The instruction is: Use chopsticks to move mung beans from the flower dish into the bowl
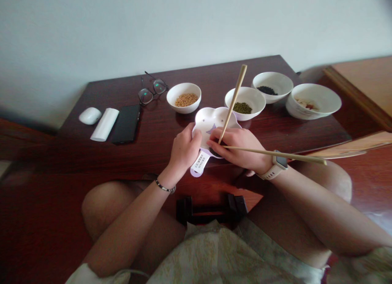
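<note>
A white, cloud-shaped dish (204, 117) with a purple rim and a labelled handle (199, 163) is in front of me at the table's near edge. My left hand (186, 147) grips its left side, thumb over the rim. My right hand (241, 147) is closed around two wooden chopsticks, its fingertips over the dish. One chopstick (236, 92) points steeply up; the other (294, 155) slants right across my wrist. Something dark lies in the dish under my right fingers, too covered to name. Just beyond stands a white bowl (260, 108) with green beans (242, 108).
A bowl (184, 86) of tan beans stands left of centre. At the right are a bowl (286, 81) of black beans and a larger bowl (330, 102) with pale pieces. Eyeglasses (153, 91), a black phone (126, 124), a white cylinder (105, 124) and a white case (90, 115) lie left.
</note>
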Available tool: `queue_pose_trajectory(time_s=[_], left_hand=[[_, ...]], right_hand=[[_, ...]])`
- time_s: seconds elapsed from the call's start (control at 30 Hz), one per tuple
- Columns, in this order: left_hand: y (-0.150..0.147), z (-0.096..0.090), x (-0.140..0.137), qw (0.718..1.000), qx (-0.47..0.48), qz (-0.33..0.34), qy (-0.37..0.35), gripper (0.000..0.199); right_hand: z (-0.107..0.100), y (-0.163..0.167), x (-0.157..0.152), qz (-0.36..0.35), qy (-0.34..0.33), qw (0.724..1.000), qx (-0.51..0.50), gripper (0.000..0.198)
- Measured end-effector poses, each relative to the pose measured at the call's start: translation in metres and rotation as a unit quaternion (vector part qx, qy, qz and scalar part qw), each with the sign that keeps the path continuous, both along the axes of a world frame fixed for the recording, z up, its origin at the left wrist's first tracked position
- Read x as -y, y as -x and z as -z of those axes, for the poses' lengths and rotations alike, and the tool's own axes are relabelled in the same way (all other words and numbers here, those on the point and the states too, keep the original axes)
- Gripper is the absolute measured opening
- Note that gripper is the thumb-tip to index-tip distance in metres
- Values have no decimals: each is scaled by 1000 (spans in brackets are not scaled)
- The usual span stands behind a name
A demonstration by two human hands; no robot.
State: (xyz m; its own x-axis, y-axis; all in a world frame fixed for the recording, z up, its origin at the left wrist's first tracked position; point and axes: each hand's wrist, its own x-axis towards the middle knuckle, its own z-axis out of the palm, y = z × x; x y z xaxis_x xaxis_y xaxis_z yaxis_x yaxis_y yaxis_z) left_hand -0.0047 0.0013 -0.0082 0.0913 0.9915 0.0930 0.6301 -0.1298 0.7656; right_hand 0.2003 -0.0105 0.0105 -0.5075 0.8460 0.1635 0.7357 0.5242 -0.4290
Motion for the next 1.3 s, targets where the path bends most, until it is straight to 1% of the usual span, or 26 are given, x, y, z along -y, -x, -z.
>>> queue_pose_trajectory(time_s=[0.6, 1.3], left_hand=[[-1, -1, 0, 1000, 1, 1, -11, 27], [-2, -3, 0, 1000, 5, -2, -10, 25]], right_hand=[[-4, 1, 2, 12, 8, 1000, 12, 36], [-6, 1, 2, -4, 14, 1000, 21, 40]])
